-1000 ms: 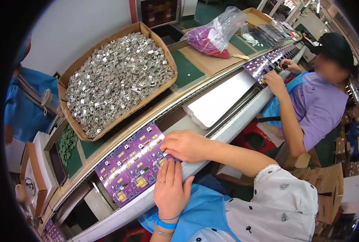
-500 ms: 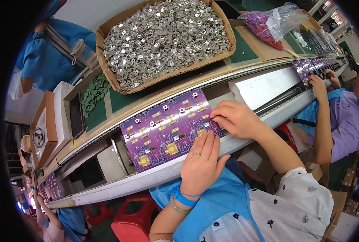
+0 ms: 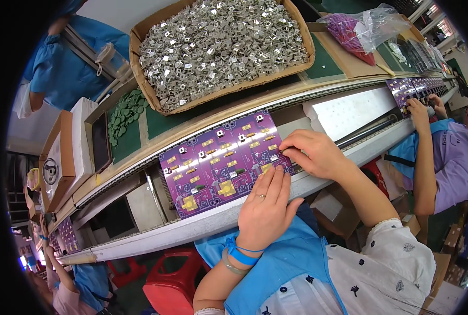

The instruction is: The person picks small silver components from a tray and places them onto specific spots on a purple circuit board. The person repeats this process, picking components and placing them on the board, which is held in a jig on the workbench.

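Note:
A purple circuit board point(image 3: 207, 173) lies across the rails of the conveyor line in front of me. It carries small black-and-white switches, tan resistors, dark green parts and yellow pads. My left hand point(image 3: 268, 207) rests with its fingers stretched out flat, the tips on the board's near right part. At the board's right edge is my right hand point(image 3: 315, 155), thumb and forefinger pinched together close above the surface. Whatever these fingertips hold, if anything, is too small to make out. A blue band point(image 3: 242, 256) goes round my left wrist.
Beyond the rail stands a cardboard box point(image 3: 220, 97) heaped with small metal parts. Green discs point(image 3: 126, 115) lie in a tray on its left. A plastic bag of red pieces point(image 3: 352, 39) is at the far right. A co-worker point(image 3: 444, 157) handles more boards on the right.
The whole view has shifted slightly, so things sit a little further right. My hands keep nearly the same place on the board, the left one flat and the right one pinched.

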Demonstrator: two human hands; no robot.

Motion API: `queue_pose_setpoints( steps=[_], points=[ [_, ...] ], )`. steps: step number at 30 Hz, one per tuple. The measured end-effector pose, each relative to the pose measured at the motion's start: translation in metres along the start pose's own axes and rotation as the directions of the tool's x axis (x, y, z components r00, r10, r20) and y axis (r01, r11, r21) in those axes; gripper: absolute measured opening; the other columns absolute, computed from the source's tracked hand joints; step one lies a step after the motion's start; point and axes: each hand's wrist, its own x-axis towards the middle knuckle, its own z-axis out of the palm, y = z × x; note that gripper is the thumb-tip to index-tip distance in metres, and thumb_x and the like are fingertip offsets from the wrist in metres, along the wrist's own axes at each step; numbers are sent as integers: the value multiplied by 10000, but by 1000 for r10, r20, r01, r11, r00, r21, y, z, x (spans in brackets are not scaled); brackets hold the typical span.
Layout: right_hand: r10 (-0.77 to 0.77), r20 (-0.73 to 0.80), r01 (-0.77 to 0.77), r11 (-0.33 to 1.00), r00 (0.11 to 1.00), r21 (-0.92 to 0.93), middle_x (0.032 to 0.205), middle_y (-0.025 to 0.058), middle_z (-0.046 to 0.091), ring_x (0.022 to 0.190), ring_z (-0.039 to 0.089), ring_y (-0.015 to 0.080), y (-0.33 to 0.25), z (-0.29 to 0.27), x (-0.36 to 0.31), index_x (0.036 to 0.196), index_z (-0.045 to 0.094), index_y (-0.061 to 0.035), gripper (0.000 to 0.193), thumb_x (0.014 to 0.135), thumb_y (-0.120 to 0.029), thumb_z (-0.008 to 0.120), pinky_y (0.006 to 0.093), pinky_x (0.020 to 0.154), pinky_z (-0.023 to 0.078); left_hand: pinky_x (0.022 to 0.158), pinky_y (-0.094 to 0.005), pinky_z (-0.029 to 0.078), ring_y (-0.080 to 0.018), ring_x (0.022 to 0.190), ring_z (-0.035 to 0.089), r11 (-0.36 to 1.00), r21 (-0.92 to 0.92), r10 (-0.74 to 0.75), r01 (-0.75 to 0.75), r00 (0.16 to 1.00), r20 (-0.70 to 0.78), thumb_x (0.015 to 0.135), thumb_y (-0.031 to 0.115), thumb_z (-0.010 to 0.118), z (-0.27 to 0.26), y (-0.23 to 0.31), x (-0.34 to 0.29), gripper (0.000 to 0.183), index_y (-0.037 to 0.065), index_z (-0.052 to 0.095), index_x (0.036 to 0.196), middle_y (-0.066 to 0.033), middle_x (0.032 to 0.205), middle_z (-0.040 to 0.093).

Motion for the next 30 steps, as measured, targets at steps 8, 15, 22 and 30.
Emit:
queue_pose_setpoints(
  steps=[8, 15, 22, 30],
  points=[
    [-3, 20, 4, 1000, 1000, -14, 947, 141, 686, 877, 662, 342, 1, -2, -5, 1004, 681, -12, 131, 890, -76, 675, 406, 781, 534, 1085, -416, 459, -328, 1254, 576, 1000, -9, 1, -1, 1000, 21, 863, 320, 735, 1, -1, -3, 511, -43, 656, 1214, -196, 1284, 635],
    [169, -90, -163, 984, 981, 77, 922, 135, 665, 841, 658, 319, -7, -13, -18, 1023, 665, -28, 150, 885, -85, 684, 378, 748, 530, 1033, -396, 496, -333, 1233, 603, 1000, -2, -3, 3, 1000, 5, 805, 297, 792, 0, 0, 0, 510, -10, 681, 1198, -179, 1279, 655],
    [171, -107, -182, 977, 979, -107, 887, 130, 642, 816, 643, 320, -26, -21, -62, 996, 671, -29, 132, 866, -43, 683, 390, 714, 518, 1029, -411, 501, -343, 1230, 603, 1000, -3, 3, -3, 1000, 8, 802, 289, 795, 0, 1, 0, 512, -13, 678, 1198, -187, 1289, 646],
    [166, -141, -179, 980, 976, -84, 885, 135, 637, 817, 631, 334, -28, -18, -67, 971, 678, -14, 119, 852, -17, 673, 404, 719, 508, 1032, -419, 501, -345, 1217, 609, 1000, -14, 11, -12, 1000, -12, 799, 281, 798, 1, 0, 0, 508, -16, 679, 1194, -188, 1282, 647]
  ],
)
